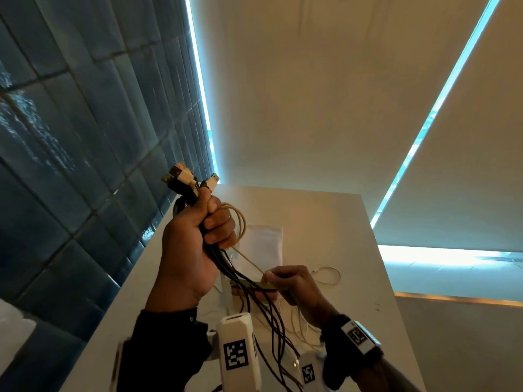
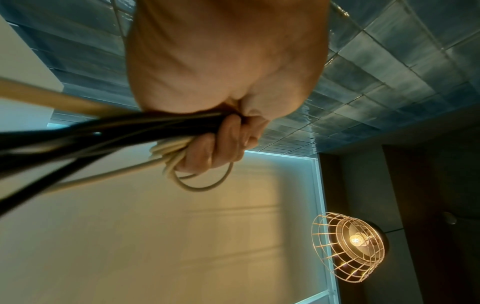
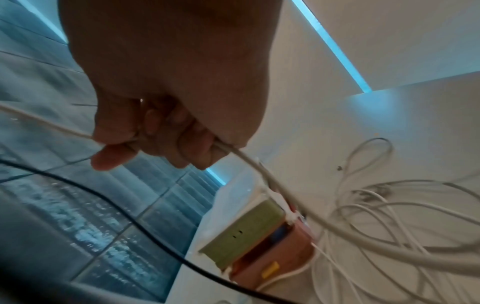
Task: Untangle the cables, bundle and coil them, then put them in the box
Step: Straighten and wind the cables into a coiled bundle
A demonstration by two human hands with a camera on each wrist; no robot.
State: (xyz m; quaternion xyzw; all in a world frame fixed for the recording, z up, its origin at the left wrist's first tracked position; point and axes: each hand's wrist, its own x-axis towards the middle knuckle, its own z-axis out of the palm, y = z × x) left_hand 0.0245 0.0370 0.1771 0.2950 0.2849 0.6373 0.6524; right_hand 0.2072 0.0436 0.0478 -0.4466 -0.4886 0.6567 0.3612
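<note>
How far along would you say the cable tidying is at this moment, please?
Partly done: the left hand grips a gathered bundle of black cables with a few cream loops coiled. In hand: the right hand pinches the cream cable, feeding it. Left: loose white cables on the table; nothing boxed.

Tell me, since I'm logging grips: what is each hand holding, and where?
Left hand grips the cable bundle just below its plugs; right hand pinches the white cable mid-length.
</note>
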